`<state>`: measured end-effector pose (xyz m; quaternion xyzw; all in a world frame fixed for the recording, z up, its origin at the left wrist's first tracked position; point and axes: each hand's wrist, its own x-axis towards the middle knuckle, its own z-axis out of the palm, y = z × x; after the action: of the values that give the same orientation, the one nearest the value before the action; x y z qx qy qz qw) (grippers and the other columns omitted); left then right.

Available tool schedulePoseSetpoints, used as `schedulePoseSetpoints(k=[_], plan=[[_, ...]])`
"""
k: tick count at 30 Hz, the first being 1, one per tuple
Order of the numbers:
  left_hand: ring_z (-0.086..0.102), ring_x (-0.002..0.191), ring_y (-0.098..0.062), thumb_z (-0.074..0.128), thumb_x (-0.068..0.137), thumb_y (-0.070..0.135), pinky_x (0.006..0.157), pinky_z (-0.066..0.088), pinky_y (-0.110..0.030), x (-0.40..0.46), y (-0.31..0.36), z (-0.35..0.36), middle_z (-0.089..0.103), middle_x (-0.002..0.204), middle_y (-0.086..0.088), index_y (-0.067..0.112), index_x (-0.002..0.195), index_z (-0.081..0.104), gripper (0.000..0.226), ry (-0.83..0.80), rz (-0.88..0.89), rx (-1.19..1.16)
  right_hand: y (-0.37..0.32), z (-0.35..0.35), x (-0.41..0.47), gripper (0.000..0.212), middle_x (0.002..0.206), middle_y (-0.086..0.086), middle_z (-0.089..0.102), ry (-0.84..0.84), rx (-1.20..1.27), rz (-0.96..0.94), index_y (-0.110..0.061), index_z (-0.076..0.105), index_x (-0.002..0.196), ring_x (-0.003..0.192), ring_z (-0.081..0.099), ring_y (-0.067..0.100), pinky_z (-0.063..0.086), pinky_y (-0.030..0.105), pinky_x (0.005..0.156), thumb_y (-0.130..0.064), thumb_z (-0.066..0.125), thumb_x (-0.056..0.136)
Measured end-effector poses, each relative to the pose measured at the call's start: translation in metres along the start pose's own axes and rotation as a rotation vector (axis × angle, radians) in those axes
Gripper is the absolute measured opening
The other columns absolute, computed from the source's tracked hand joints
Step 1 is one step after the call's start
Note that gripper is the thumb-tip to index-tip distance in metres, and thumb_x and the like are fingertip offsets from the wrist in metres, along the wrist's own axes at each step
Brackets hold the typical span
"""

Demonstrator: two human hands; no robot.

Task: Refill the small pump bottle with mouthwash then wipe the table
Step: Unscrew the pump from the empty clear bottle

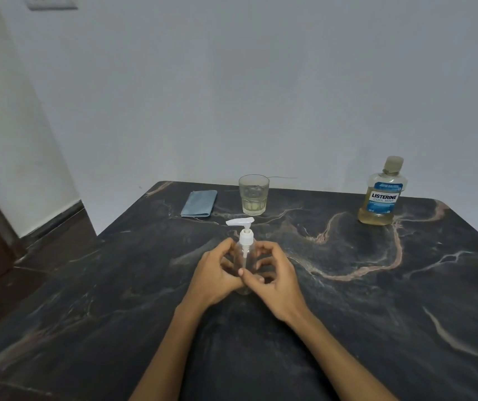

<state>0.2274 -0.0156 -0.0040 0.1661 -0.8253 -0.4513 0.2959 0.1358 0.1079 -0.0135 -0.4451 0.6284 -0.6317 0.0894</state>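
Standing upright near the middle of the dark marbled table [347, 328], the small pump bottle [245, 257] is clear, looks empty, and carries a white pump head with its nozzle pointing left. Both hands close around its body. The left hand [217, 274] wraps the bottle's left side, fingers curled round the far face and thumb lying along the near face. The right hand [274, 280] mirrors it on the bottle's right side, fingers curled round the far side, thumb crossing the lower front of the bottle, its tip meeting the left thumb there. Both forearms run from the near edge of the table up to the bottle.

Beyond the pump bottle, close behind its nozzle, stands a ribbed drinking glass [254, 195] holding a little pale yellowish liquid. Left of that glass, also beyond the bottle, lies a folded blue-grey cloth [199, 203], flat on the table. Far to the right of the bottle and further back, the mouthwash bottle [384, 193] stands capped, with a blue label and yellowish liquid filling roughly its lower third. A pale wall [261, 96] rises behind the table.
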Motion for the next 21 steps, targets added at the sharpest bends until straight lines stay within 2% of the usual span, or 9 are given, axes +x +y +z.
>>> schedulePoseSetpoints(k=[3,7,10,13,21], plan=[[0.066,0.069,-0.015,0.084,0.051,0.048,0.065,0.055,-0.047,-0.001,0.0,0.002,0.069,0.082,0.006,0.02,0.092,0.057,0.056,0.026,-0.017,0.06,0.002,0.0,0.0,0.045,0.109,-0.012,0.056,-0.021,-0.018,0.014,-0.039,0.051,0.111,0.093,0.057,0.009,0.053,0.024,0.072,-0.031,0.075,0.074],[0.065,0.069,-0.005,0.082,0.053,0.052,0.065,0.056,-0.042,-0.008,0.0,0.007,0.068,0.077,0.01,0.023,0.088,0.055,0.053,0.084,-0.042,0.136,0.002,0.0,0.0,0.047,0.107,-0.015,0.055,-0.035,-0.026,0.013,-0.042,0.049,0.112,0.092,0.056,0.007,0.051,0.019,0.07,-0.028,0.074,0.075],[0.064,0.069,-0.001,0.079,0.055,0.054,0.064,0.056,-0.041,-0.012,0.002,0.01,0.067,0.077,0.011,0.024,0.088,0.052,0.052,0.112,-0.051,0.179,0.003,0.001,-0.001,0.047,0.105,-0.019,0.054,-0.041,-0.041,0.009,-0.046,0.047,0.113,0.092,0.056,0.006,0.051,0.018,0.068,-0.035,0.073,0.074],[0.063,0.069,0.001,0.079,0.057,0.054,0.063,0.055,-0.04,-0.014,0.002,0.011,0.066,0.077,0.013,0.027,0.089,0.052,0.05,0.13,-0.037,0.215,0.004,0.002,-0.001,0.048,0.106,-0.018,0.053,-0.037,-0.049,-0.001,-0.045,0.046,0.115,0.092,0.055,0.008,0.051,0.02,0.071,-0.042,0.07,0.074],[0.062,0.072,-0.001,0.077,0.067,0.046,0.065,0.054,-0.038,-0.015,0.006,0.013,0.065,0.082,0.011,0.026,0.096,0.052,0.043,0.136,0.002,0.302,0.004,0.003,-0.001,0.044,0.105,-0.022,0.051,-0.026,-0.082,-0.051,-0.047,0.044,0.114,0.092,0.055,0.006,0.05,0.018,0.071,-0.045,0.066,0.076]])
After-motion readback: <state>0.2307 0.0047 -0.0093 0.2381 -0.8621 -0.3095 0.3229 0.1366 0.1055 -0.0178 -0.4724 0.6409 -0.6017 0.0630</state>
